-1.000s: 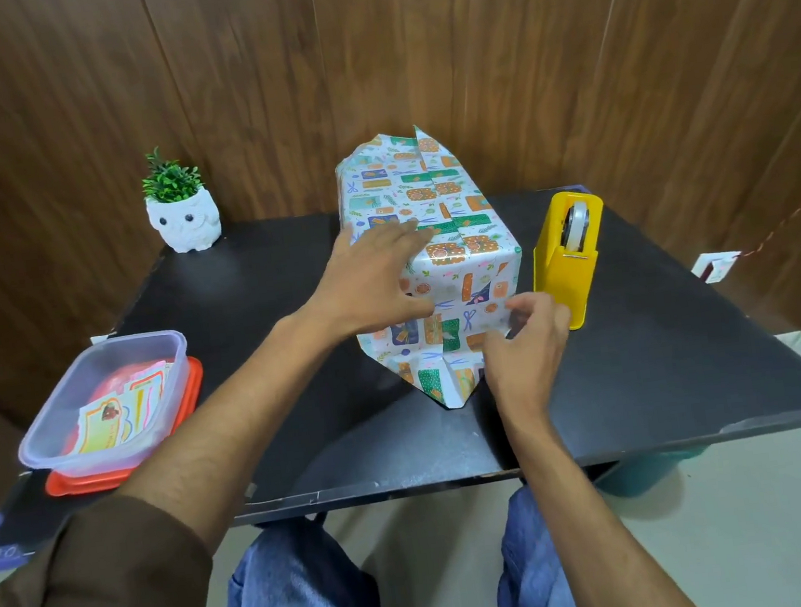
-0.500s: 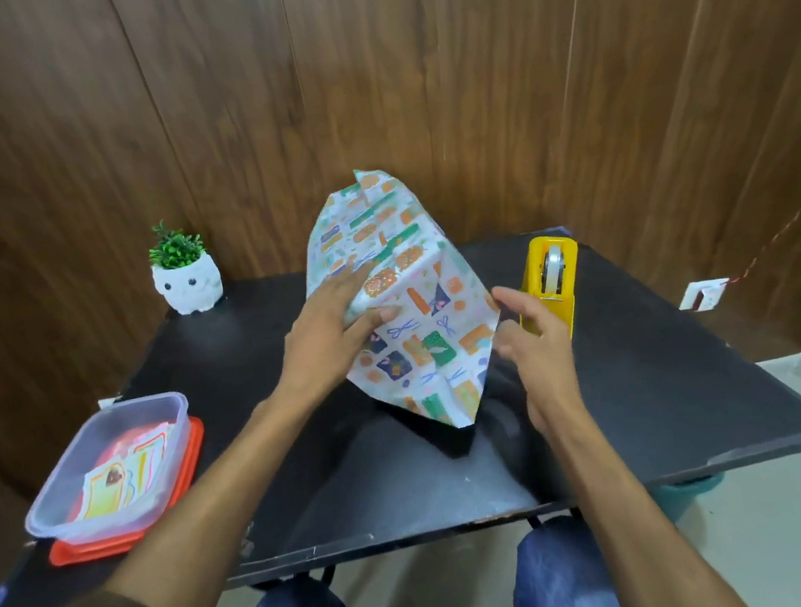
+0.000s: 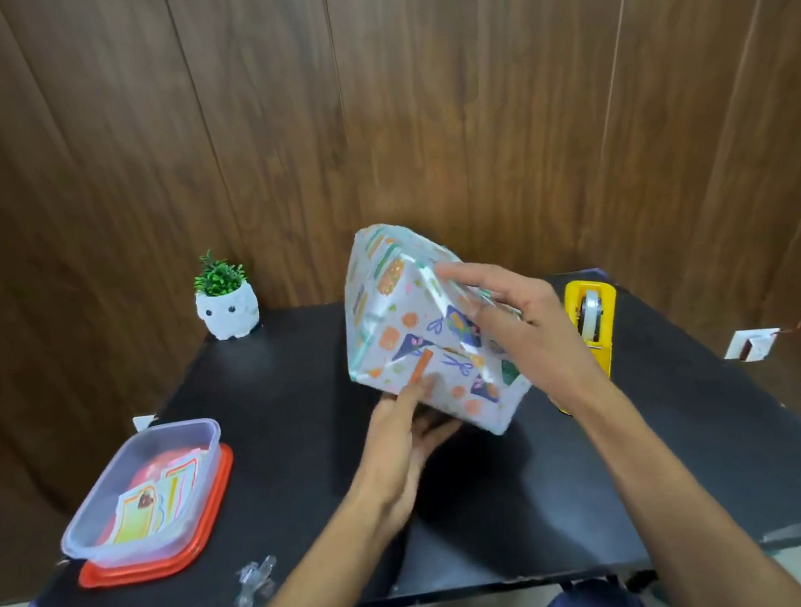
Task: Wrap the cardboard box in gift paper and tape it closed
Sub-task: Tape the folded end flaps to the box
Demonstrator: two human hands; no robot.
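The box wrapped in patterned gift paper (image 3: 407,332) is lifted and tilted above the middle of the black table (image 3: 275,409). My left hand (image 3: 405,444) holds it from below at its near lower edge, thumb on the paper. My right hand (image 3: 516,319) grips its right side with fingers spread over the top edge. A yellow tape dispenser (image 3: 592,320) stands just right of the box, partly hidden behind my right wrist. Glossy tape strips show on the paper.
A clear plastic container (image 3: 144,491) holding cards sits on a red lid at the near left. A small white owl pot with a green plant (image 3: 227,304) stands at the back left. A crumpled scrap of clear tape (image 3: 255,578) lies at the front edge. A wooden wall rises behind.
The box has been lifted off the table and turned over. My right hand moved from beside it onto its right side, and my left hand slid under it. The view tilted upward.
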